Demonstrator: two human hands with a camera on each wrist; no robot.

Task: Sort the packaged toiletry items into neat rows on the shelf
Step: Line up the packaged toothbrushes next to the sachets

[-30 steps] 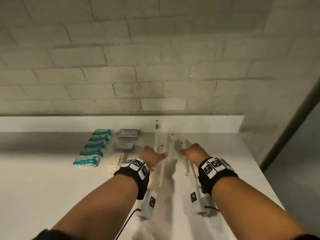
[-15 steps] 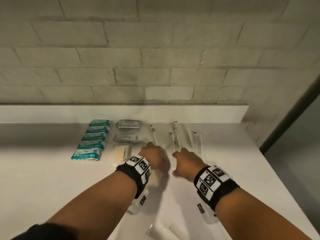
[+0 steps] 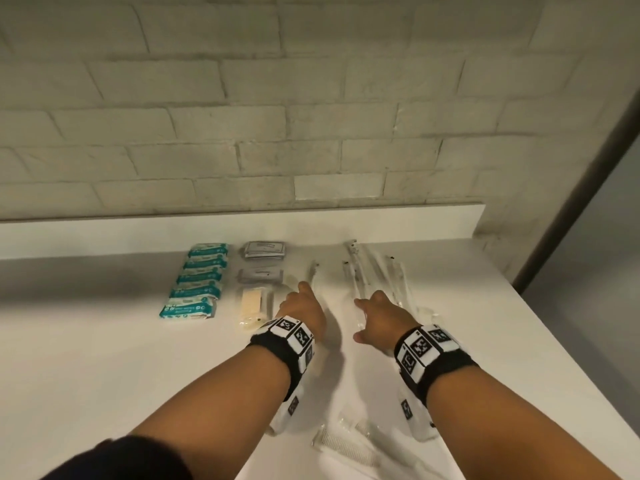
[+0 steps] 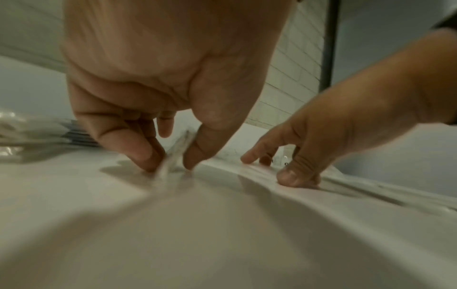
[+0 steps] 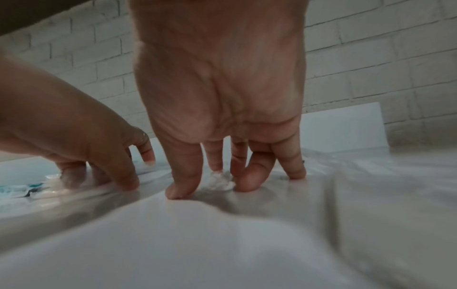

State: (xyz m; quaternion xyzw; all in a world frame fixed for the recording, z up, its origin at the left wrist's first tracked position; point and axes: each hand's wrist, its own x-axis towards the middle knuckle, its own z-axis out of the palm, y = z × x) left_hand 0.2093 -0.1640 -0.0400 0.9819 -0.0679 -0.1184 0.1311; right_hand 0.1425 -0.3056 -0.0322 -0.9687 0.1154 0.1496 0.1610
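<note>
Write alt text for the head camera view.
Two bare hands, the left hand and the right hand, reach onto a white shelf to handle clear-wrapped toothbrushes. To their left lie a row of teal packets and a row of grey sachets, below a pale brick wall.

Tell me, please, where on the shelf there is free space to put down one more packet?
Bare shelf lies left of the teal packets. It is crowded around the left hand and right hand, among the clear-wrapped toothbrushes.
</note>
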